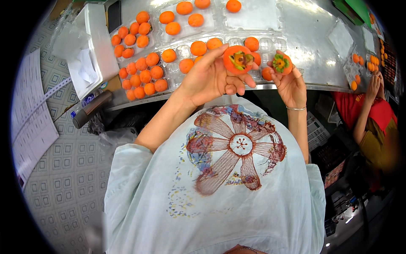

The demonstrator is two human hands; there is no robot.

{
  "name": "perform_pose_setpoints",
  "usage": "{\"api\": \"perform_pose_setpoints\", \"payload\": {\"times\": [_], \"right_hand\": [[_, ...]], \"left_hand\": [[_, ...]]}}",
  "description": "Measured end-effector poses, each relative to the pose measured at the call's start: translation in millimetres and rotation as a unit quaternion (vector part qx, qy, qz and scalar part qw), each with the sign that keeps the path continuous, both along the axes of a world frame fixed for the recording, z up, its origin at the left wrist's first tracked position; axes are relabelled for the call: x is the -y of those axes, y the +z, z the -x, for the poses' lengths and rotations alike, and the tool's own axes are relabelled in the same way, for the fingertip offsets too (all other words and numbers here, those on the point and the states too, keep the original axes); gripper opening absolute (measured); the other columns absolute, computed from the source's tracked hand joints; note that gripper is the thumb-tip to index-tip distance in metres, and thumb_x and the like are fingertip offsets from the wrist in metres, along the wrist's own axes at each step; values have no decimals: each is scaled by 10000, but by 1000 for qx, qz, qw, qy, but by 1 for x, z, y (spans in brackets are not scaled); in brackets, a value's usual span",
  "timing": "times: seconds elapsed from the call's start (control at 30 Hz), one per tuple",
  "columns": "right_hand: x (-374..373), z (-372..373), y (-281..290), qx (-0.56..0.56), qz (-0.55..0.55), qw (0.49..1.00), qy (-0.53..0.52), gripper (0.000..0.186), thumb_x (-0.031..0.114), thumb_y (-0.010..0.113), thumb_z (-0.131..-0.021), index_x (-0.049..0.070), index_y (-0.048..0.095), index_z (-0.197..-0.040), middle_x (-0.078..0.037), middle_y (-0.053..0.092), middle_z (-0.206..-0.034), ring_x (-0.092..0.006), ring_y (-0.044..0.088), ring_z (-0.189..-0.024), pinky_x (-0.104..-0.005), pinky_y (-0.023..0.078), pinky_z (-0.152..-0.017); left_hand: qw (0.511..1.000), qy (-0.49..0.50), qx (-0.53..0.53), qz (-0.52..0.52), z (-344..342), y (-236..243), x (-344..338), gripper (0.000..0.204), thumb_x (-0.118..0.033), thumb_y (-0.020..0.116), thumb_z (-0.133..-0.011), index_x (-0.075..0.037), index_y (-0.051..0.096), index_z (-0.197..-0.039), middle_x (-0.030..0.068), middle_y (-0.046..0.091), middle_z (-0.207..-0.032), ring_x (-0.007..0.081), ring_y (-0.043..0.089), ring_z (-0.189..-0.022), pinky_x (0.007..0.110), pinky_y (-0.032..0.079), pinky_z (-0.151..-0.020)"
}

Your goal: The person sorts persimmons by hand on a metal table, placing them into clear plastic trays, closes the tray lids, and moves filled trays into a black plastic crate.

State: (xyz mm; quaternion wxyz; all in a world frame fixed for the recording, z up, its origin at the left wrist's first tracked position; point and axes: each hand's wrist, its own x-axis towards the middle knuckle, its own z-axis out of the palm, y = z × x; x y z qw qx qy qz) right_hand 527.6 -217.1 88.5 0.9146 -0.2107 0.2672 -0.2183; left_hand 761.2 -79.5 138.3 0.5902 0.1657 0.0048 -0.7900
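Observation:
Two orange persimmons are held up over the near edge of the metal table [315, 46]. My left hand [210, 78] grips the larger persimmon [232, 63], its green-brown leafy cap turned up. The thumb lies along its side and the other fingers curl beneath. Between the thumb and fingers of my right hand [292, 89] is a smaller persimmon [287, 67], also cap up. A clear plastic tray [183, 51] with round hollows lies just beyond my hands. It holds several persimmons, partly hidden by my left hand.
Packed persimmons [145, 76] fill a tray at the left, with another full group [130, 40] behind it. Farther back lies a part-filled tray [253, 19]. A white box [95, 44] and dark phone [114, 16] are at far left. On the right, a co-worker's hands [374, 86] are near more fruit.

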Motion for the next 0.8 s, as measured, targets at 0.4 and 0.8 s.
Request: {"api": "perform_pose_setpoints", "payload": {"times": [0.4,0.8], "right_hand": [[-14,9,9,182,-101,978,-9,614,317,391,-1011,-45,209,-1471,-311,497,-1284,-265,625,-1034,-338,547,-909],[-14,19,40,24,106,994,-19,610,64,675,-801,-15,431,-1355,-150,540,-1276,-265,596,-1130,-399,492,-985]], "left_hand": [[946,-13,305,-113,-22,-28,17,499,-434,512,-975,28,596,-1143,84,648,-988,133,599,-762,234,486,-651],[371,-124,907,159,-21,-96,58,452,-67,725,-715,-96,602,-1149,79,604,-1072,305,600,-984,397,524,-805]]}}
